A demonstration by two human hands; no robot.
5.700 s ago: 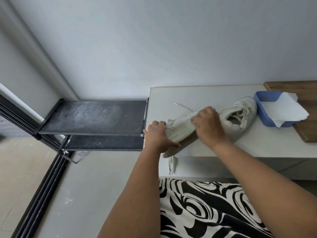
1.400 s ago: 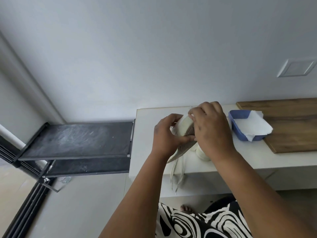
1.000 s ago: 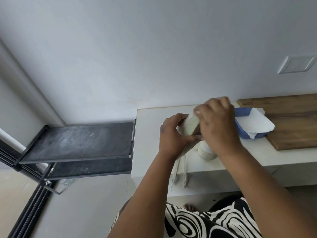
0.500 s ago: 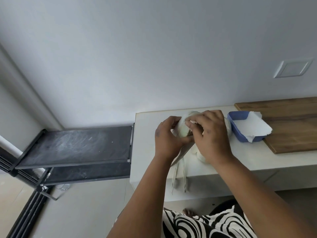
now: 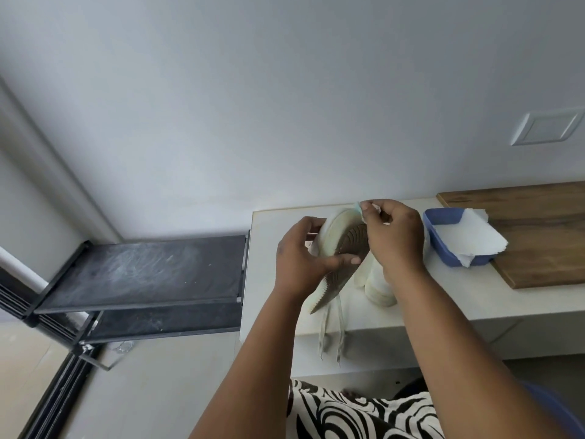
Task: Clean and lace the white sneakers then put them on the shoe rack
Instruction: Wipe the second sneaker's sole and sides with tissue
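- The left hand [image 5: 296, 259] clamps the worn white low-top sneaker [image 5: 332, 245], sole outward, above the white counter [image 5: 269, 248].
- The right hand [image 5: 394, 236] pinches a small pale wipe [image 5: 359, 208] at its toe edge.
- Cleaning appears underway; its laces [image 5: 329, 331] dangle loose.
- The second white sneaker [image 5: 376, 286] rests on the counter.
- The black two-tier shoe rack [image 5: 152, 270] holds no shoes.

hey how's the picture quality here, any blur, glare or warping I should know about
Head view: soft, even light, no glare; wide-angle warping bends the wall corner and tilts the shoe rack. The sneaker and both hands, left hand and right hand, are slightly soft; the wipe at the fingertips is indistinct.
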